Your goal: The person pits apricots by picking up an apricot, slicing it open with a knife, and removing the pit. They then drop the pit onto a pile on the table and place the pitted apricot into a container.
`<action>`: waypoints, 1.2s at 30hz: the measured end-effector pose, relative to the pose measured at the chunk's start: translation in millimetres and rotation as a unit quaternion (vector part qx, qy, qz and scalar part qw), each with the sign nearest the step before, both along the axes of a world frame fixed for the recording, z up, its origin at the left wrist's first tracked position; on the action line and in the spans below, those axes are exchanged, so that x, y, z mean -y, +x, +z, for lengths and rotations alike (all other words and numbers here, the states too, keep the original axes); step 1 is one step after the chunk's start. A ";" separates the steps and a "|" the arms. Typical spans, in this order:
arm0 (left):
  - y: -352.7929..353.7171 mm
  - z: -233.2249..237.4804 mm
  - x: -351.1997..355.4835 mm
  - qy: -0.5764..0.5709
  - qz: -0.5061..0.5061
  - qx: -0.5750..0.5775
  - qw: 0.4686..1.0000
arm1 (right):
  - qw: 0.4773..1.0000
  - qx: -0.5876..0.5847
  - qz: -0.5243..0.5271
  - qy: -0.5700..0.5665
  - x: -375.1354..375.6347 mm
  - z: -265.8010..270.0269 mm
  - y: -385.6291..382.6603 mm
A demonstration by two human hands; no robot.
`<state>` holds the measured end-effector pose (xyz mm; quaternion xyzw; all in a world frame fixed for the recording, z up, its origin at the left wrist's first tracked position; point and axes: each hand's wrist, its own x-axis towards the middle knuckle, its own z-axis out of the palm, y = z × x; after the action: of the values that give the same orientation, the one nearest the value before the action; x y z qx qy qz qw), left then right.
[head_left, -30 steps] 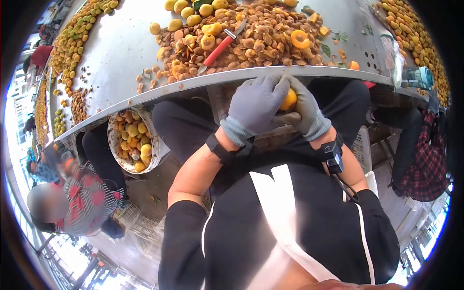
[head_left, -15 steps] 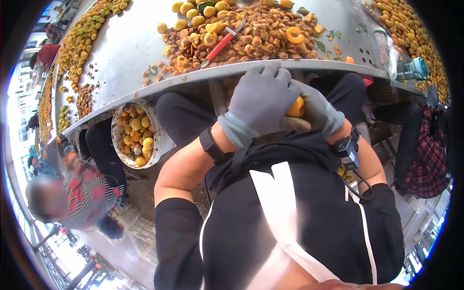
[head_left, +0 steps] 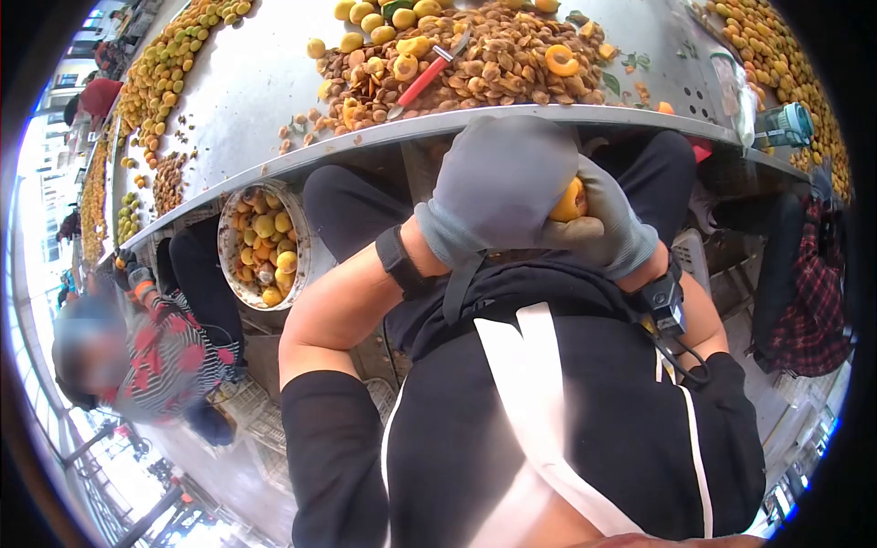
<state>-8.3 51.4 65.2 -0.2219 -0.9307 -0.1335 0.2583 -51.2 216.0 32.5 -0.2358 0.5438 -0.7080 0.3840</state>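
Observation:
Both my hands wear grey gloves and meet above my lap, just in front of the table edge. An orange apricot [head_left: 570,202] shows between them. My right hand [head_left: 610,219] is closed round its outer side, with the thumb below it. My left hand [head_left: 504,183] is curled over the fruit from the other side; its fingertips are hidden and its back looks smeared. Beyond the hands, a heap of apricot pits [head_left: 493,68] lies on the metal table [head_left: 247,100]. A red-handled knife [head_left: 425,80] rests on the heap, and a cut apricot half [head_left: 560,60] lies to its right.
A white bucket of apricots [head_left: 265,245] stands left of my knees. Whole apricots [head_left: 178,55] line the table's left side, with more [head_left: 767,55] at the right. A teal-lidded container [head_left: 787,125] stands near the right edge. Other people sit at left [head_left: 174,352] and right [head_left: 808,283].
My hands stay together round the apricot. My left hand has turned slightly, its knuckles now blurred. The whole view has shifted a little.

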 end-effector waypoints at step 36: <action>10.9 3.2 -16.2 0.048 0.003 -0.081 0.996 | 0.977 -0.113 -0.179 0.034 -2.6 1.9 26.8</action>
<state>2.6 67.6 68.4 -0.2170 -0.8998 -0.1588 0.3436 -24.4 218.6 34.4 -0.1999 0.6406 -0.7155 0.1944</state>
